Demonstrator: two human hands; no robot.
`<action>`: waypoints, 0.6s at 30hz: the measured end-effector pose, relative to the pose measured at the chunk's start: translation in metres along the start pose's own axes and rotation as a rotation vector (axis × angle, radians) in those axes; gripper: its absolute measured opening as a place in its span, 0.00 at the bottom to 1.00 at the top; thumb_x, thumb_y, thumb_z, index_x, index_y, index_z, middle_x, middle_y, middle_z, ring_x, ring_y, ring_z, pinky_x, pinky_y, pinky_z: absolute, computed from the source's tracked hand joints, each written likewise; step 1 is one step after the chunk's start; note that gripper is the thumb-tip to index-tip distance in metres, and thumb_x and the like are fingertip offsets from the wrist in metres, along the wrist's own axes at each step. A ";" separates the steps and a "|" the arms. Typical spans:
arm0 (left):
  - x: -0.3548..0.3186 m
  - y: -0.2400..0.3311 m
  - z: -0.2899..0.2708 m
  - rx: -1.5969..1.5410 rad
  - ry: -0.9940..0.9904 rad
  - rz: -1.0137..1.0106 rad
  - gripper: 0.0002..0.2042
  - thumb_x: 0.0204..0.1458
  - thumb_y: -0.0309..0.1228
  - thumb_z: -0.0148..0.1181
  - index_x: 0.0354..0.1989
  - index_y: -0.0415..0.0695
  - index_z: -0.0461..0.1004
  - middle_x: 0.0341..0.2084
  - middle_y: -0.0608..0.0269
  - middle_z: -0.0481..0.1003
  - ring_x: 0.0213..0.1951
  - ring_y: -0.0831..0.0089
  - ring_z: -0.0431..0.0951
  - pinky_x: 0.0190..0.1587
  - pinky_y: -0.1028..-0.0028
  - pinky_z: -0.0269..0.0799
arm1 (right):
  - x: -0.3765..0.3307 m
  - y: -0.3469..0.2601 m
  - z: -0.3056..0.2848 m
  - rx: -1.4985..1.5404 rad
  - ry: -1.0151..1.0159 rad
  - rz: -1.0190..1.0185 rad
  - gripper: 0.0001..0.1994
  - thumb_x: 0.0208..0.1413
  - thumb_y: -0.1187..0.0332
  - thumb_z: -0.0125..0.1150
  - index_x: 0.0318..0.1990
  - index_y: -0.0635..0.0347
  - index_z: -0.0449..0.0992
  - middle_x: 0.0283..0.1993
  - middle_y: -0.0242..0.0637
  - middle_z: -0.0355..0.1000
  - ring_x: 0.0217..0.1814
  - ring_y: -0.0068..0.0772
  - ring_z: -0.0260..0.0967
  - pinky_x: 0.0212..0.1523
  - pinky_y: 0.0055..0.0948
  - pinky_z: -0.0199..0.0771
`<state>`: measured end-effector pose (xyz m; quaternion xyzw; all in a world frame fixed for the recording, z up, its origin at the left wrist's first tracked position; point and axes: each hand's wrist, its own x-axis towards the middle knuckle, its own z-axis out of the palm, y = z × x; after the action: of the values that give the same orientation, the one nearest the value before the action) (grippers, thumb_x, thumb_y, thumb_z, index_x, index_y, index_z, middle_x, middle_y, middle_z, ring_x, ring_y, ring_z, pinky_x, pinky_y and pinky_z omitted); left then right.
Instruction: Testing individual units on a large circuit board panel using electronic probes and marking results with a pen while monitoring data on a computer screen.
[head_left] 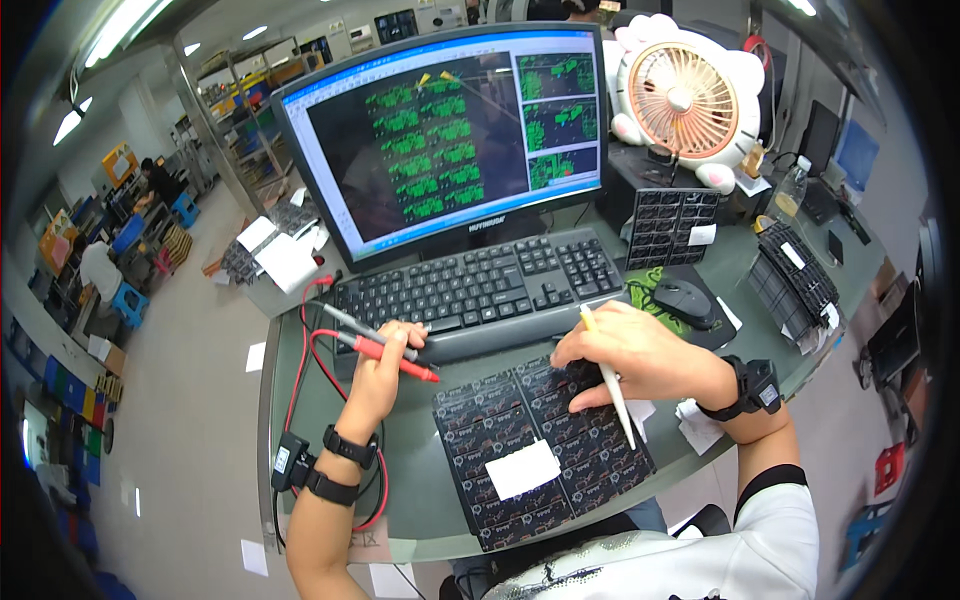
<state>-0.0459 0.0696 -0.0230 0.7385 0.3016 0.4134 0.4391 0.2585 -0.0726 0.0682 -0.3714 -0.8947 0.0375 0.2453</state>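
Observation:
My left hand (377, 378) is closed around a red test probe (413, 370) and a grey one (350, 321), left of the circuit board panel. That black panel (487, 425), made of several small repeated boards, lies at the table's front edge. A blank-looking white paper slip (523, 471) rests on it. Over the panel's upper right, my right hand (645, 350) has a slim white pen (616, 400) with a yellow end tucked between its fingers. The thumb and forefinger of that hand are bent down close to the panel; their tips are partly hidden.
Behind my hands stand a black keyboard (480, 290) and a monitor (440, 140) showing a green board layout. A mouse (683, 302), an upright board panel (668, 228), a stack of black panels (795, 275), a bottle (789, 192) and a fan (683, 100) are on the right. Red leads (292, 385) loop at left.

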 end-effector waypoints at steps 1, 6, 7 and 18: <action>0.000 0.002 0.001 0.011 0.002 -0.011 0.17 0.64 0.37 0.39 0.32 0.38 0.71 0.39 0.55 0.74 0.48 0.66 0.73 0.52 0.69 0.66 | 0.000 -0.001 -0.001 0.007 -0.013 0.009 0.21 0.46 0.56 0.70 0.44 0.54 0.72 0.37 0.35 0.71 0.42 0.41 0.69 0.48 0.36 0.65; -0.001 0.003 0.002 -0.023 -0.034 -0.082 0.17 0.64 0.35 0.36 0.32 0.38 0.70 0.40 0.54 0.73 0.54 0.62 0.70 0.61 0.64 0.58 | -0.002 -0.002 0.000 -0.011 0.001 0.022 0.22 0.45 0.56 0.70 0.44 0.54 0.72 0.40 0.33 0.72 0.43 0.41 0.69 0.47 0.37 0.66; -0.002 0.003 0.002 -0.026 -0.037 -0.083 0.17 0.64 0.36 0.37 0.32 0.38 0.70 0.41 0.54 0.73 0.54 0.61 0.70 0.61 0.64 0.58 | -0.003 -0.002 0.000 -0.006 -0.001 0.018 0.22 0.45 0.56 0.70 0.44 0.54 0.72 0.40 0.33 0.72 0.43 0.41 0.69 0.47 0.37 0.66; -0.002 0.000 0.001 0.007 -0.010 -0.015 0.17 0.64 0.36 0.39 0.32 0.39 0.71 0.39 0.56 0.74 0.49 0.66 0.73 0.52 0.69 0.66 | -0.002 -0.003 0.001 -0.006 0.042 -0.003 0.22 0.43 0.56 0.71 0.43 0.56 0.72 0.41 0.32 0.72 0.42 0.40 0.69 0.46 0.36 0.66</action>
<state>-0.0461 0.0678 -0.0241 0.7399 0.3064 0.4052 0.4410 0.2575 -0.0759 0.0668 -0.3715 -0.8899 0.0266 0.2632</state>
